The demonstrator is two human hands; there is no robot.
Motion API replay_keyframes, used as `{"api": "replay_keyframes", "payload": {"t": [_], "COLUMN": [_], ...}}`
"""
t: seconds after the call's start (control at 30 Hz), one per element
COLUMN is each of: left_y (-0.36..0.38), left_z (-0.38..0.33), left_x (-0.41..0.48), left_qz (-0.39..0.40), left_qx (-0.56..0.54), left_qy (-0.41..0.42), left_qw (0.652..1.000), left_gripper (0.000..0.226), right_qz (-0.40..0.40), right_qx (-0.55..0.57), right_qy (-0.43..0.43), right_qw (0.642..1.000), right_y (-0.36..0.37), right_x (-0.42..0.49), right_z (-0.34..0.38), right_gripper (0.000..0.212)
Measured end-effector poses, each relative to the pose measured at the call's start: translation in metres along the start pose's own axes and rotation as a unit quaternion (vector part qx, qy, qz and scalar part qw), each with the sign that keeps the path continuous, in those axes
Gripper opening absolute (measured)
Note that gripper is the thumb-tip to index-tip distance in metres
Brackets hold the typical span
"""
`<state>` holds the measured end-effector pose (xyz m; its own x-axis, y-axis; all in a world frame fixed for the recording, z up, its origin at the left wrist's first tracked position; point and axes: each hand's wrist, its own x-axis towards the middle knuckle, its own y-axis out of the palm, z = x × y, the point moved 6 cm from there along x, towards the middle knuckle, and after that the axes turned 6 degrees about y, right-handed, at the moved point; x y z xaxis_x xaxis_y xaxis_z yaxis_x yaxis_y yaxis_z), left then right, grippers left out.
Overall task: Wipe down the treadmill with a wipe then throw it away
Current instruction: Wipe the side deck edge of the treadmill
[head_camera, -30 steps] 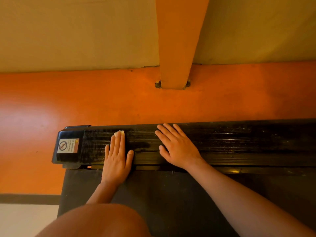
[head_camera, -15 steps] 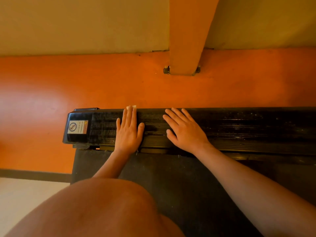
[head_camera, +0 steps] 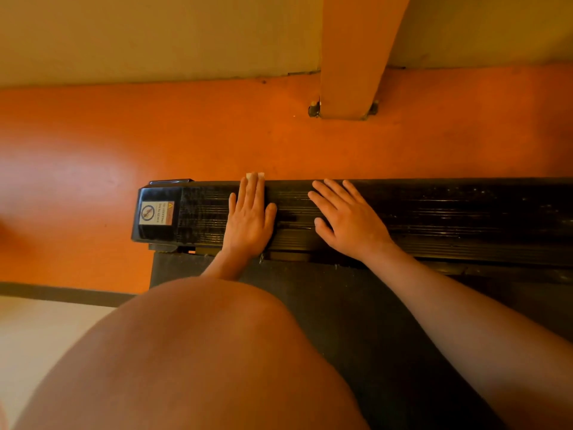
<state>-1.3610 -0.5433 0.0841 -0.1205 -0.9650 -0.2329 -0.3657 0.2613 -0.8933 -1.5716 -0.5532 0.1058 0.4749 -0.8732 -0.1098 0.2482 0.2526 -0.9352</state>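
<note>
The treadmill's black ribbed side rail runs left to right, with the dark belt below it. My left hand lies flat on the rail near its left end and presses a white wipe against it. Only a small edge of the wipe shows past my fingertips at the rail's far edge. My right hand rests flat on the rail just to the right, fingers spread, holding nothing.
The rail's end cap carries a warning sticker. Orange floor lies beyond the rail, with an orange post bolted down at the wall. My bare knee fills the lower left.
My left hand has slid the wipe across the rail, from its middle to its far edge. The view shifted and my knee came up into it. My right hand stayed put.
</note>
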Motion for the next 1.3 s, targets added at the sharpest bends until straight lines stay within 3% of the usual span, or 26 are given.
{"api": "replay_keyframes", "payload": {"t": [0.13, 0.37, 0.57, 0.77, 1.0, 1.17, 1.3], "left_y": [0.021, 0.005, 0.02, 0.007, 0.021, 0.006, 0.009], "left_z": [-0.022, -0.011, -0.02, -0.022, -0.029, -0.016, -0.021], "left_x": [-0.06, 0.01, -0.046, 0.012, -0.042, 0.01, -0.002], "left_qz": [-0.006, -0.01, -0.01, 0.0, 0.002, 0.012, -0.001], "left_qx": [-0.009, 0.01, 0.004, 0.014, 0.002, 0.017, -0.003], "left_qy": [-0.006, 0.02, -0.006, 0.028, 0.037, 0.053, 0.041], "left_qw": [1.0, 1.0, 1.0, 1.0, 0.999, 0.998, 0.999], "left_gripper": [0.07, 0.065, 0.07, 0.066, 0.068, 0.065, 0.067], "right_qz": [-0.006, -0.008, -0.007, -0.016, -0.012, -0.016, -0.018], "right_qx": [-0.011, -0.004, -0.005, -0.005, -0.007, -0.008, -0.008], "right_qy": [0.004, 0.002, 0.003, 0.0, -0.001, -0.004, -0.002], "right_qw": [1.0, 1.0, 1.0, 1.0, 1.0, 1.0, 1.0], "right_y": [0.001, 0.0, 0.0, -0.001, -0.002, -0.001, -0.003], "right_x": [-0.001, -0.001, -0.001, -0.001, 0.001, -0.001, 0.0], "right_z": [0.001, 0.0, 0.001, 0.0, 0.002, 0.0, 0.0], "right_gripper": [0.058, 0.057, 0.058, 0.056, 0.058, 0.057, 0.056]}}
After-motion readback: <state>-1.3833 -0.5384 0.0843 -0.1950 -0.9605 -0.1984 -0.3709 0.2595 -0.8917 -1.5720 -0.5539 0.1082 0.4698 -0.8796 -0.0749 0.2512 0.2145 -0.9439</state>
